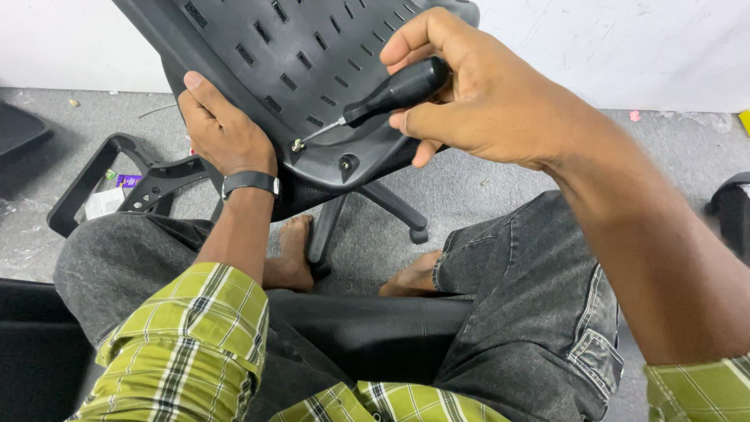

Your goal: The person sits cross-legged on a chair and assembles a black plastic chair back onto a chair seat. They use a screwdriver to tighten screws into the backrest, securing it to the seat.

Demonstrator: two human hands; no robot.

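Right hand (476,98) grips screwdriver (391,95), fingers wrapped round its handle; tip seats on a screw (298,144) at the chair back (312,55) lower edge. Left hand (223,129) lies flat, fingers together, against the chair back's left rim.

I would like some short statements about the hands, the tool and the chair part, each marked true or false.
1. The right hand holds a screwdriver with a black handle. True.
2. The screwdriver tip sits on a screw in the black chair back. True.
3. The left hand holds a hammer. False: it rests on the edge of the chair back and holds no tool.
4. The left wrist is bare. False: it wears a black band.
5. The person wears shoes. False: both feet are bare.
6. A loose armrest lies on the floor. True.
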